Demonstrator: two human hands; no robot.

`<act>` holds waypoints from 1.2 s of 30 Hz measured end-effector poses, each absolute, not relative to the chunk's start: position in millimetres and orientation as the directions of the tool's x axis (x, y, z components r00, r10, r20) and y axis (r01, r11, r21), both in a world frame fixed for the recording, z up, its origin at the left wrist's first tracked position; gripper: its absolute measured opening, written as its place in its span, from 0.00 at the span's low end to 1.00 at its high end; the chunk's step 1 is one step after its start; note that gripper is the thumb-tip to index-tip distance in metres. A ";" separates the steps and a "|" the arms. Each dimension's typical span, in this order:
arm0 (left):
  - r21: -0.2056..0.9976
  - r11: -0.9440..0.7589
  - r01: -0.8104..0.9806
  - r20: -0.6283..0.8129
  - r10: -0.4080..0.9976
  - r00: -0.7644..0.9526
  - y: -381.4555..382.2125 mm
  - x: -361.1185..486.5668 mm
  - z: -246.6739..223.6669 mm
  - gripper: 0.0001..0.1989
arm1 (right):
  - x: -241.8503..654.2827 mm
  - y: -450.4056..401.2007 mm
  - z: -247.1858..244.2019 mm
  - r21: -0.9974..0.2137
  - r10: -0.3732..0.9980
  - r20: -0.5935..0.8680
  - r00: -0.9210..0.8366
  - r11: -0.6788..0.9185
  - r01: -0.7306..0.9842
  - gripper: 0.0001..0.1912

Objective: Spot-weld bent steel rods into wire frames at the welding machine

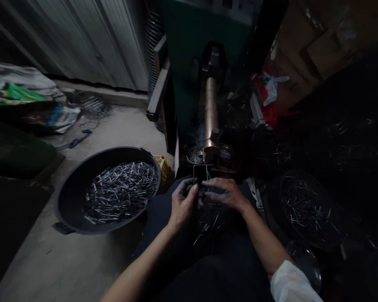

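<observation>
A thin rectangular wire frame [200, 165] stands upright between my hands, just in front of the copper-coloured arm [211, 113] of a green machine. My left hand [184, 199] pinches its left side between thumb and fingers. On the opposite side, the fingers of my right hand [225, 192] close around the frame's right wire, where a second short wire slants off. Several loose metal pieces [206, 226] lie in the dark area below my hands. Under the arm's tip sits a round dish of small metal bits [194, 156].
To the left, a large black tub [63, 209] holds a heap of thin metal pieces. A yellow crate [162, 167] stands behind it. Another dark container of metal pieces [305, 205] is at the right. The green machine body [182, 63] rises ahead, beside a metal bracket [159, 90].
</observation>
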State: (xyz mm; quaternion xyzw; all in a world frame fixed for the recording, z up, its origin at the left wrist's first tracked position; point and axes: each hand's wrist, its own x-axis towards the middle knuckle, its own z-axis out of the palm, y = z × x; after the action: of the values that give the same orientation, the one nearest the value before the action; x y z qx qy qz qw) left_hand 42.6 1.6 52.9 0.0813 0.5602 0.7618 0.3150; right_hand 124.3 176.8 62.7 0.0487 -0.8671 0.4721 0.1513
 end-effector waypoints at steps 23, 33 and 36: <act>0.923 -0.160 -0.351 -0.207 0.561 -0.802 16.0 16.7 50.0 0.20 | 107.8 181.1 55.6 -0.855 0.310 0.257 -0.915 0.515 -0.065 0.22; 0.936 -0.223 -0.272 -0.120 0.524 -0.844 53.9 -23.3 52.7 0.20 | 84.7 204.5 54.0 -0.919 0.456 0.202 -0.867 0.394 -0.006 0.12; 0.933 -0.236 -0.270 -0.110 0.527 -0.842 58.3 -27.3 52.3 0.20 | 80.8 204.7 54.5 -0.928 0.493 0.174 -0.852 0.371 0.025 0.12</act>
State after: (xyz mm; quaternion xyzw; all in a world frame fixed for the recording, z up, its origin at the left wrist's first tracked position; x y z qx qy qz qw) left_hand -27.3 58.3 52.3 0.1143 0.5622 0.7779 0.2564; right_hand 80.8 204.7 54.5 -0.1623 -0.7988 0.5367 0.2180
